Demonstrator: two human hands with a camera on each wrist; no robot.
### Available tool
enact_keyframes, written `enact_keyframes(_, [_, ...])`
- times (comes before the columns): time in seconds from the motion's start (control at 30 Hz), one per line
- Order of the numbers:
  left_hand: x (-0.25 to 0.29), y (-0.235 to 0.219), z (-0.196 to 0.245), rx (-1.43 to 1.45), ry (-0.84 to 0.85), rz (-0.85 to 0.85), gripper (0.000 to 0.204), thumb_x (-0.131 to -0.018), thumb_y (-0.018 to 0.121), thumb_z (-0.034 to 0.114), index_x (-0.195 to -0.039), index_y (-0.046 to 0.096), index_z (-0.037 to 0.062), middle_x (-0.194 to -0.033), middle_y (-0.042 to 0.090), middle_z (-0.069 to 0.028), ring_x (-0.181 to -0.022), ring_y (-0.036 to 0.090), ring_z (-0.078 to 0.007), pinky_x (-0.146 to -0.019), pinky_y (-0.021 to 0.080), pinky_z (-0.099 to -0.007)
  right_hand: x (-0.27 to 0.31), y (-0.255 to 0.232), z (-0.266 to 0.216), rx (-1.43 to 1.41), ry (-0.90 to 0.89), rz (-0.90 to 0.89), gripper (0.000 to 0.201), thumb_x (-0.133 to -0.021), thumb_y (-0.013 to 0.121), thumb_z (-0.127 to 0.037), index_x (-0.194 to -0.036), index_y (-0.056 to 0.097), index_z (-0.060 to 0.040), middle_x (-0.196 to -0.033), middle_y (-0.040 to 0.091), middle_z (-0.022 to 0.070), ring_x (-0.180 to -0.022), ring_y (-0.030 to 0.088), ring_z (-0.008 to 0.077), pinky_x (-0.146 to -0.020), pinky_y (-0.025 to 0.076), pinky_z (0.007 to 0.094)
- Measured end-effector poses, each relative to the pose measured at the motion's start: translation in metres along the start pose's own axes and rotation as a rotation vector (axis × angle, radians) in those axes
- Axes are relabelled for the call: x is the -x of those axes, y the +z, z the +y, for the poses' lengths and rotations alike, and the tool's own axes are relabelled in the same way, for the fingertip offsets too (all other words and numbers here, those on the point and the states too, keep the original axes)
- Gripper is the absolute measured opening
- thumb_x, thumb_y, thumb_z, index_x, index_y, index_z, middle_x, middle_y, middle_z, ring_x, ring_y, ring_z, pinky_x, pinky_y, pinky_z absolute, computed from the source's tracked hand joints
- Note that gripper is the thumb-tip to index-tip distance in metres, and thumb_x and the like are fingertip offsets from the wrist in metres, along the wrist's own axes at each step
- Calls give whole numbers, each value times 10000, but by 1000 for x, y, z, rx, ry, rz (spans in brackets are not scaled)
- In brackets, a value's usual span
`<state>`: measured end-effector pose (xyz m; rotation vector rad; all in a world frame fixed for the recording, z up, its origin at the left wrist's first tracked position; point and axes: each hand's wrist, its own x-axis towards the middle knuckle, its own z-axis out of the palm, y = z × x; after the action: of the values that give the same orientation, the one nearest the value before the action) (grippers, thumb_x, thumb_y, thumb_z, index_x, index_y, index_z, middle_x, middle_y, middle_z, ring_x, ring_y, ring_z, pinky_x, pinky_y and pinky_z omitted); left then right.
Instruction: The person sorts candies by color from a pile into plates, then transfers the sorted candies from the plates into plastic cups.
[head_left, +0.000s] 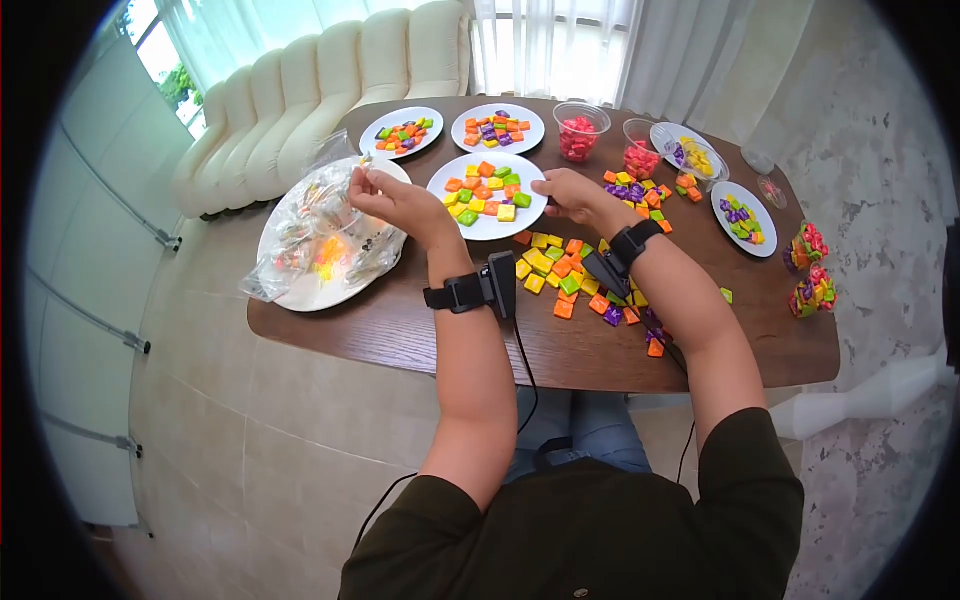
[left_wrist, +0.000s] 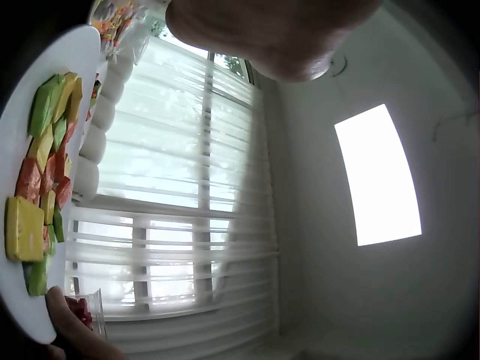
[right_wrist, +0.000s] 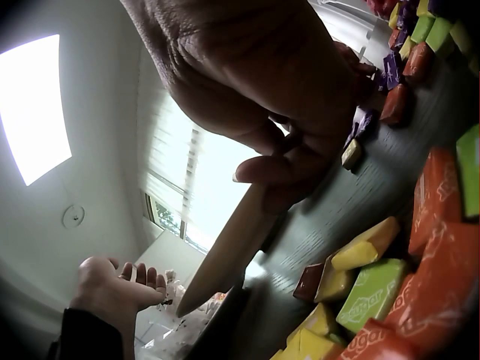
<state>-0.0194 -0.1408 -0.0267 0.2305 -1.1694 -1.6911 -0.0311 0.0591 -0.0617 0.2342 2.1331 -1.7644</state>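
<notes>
Over a large plate of clear plastic bags point(head_left: 318, 215) at the desk's point(head_left: 400, 335) left edge, the left hand point(head_left: 402, 208) holds its fingers apart, while the right hand point(head_left: 583, 198) pinches the rim of a candy plate point(head_left: 438, 205), inward from the far edge, probably to steady its loose sweets point(head_left: 487, 190).

A dark brown wooden table point(head_left: 400, 345) with a rounded edge carries loose wrapped candies point(head_left: 565, 270), orange, yellow, green and purple, spread over its middle. On its left sits a large white platter point(head_left: 322, 299). Two white plates point(head_left: 372, 130) of candies and two clear tubs point(head_left: 592, 118) of red ones line the far side; a candy plate point(head_left: 768, 224) and two filled cups point(head_left: 815, 292) stand at the right.
</notes>
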Motion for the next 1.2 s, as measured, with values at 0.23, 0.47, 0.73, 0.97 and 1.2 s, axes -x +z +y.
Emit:
enact_keyframes(0.23, [1,-2,5,44,-36,85,314,-981,325,203,-1171,332,-47,-1205,372,-184,-1142,410,-265,-990,345,-356,-34,19,6,-51,68,5,199,-914,525,-179,-964,560,10,-898,551,40,-708,540,110,-512,506,199])
enact_keyframes(0.47, [-1,-2,-2,-4,-50,72,295,-974,315,190,-1150,355,-43,-1166,399,-169,-1100,432,-243,-952,365,-337,-37,26,0,28,59,41,237,-893,559,-165,-1040,576,20,-918,602,47,-733,578,113,-534,519,197])
enact_keyframes(0.73, [3,4,-3,-6,-118,-26,263,-945,378,171,-1135,380,-10,-1125,424,-130,-1052,450,-213,-919,373,-325,-18,8,-8,74,53,-53,329,-860,609,-207,-944,563,108,-871,594,138,-690,636,194,-557,564,241])
enact_keyframes(0.97, [11,9,-2,-5,-126,-210,249,-909,434,144,-1110,436,-4,-1095,459,-106,-992,469,-182,-852,396,-295,35,-77,-13,441,-148,-73,336,-842,619,-255,-957,577,58,-867,629,117,-692,649,181,-618,556,271])
enact_keyframes(1.2, [40,21,-2,-168,-178,-881,321,-885,550,223,-1105,501,-5,-1003,576,-103,-853,577,-160,-739,458,-273,146,-169,12,640,-31,-13,391,-769,701,-240,-1063,533,-45,-945,588,53,-875,581,137,-688,514,273])
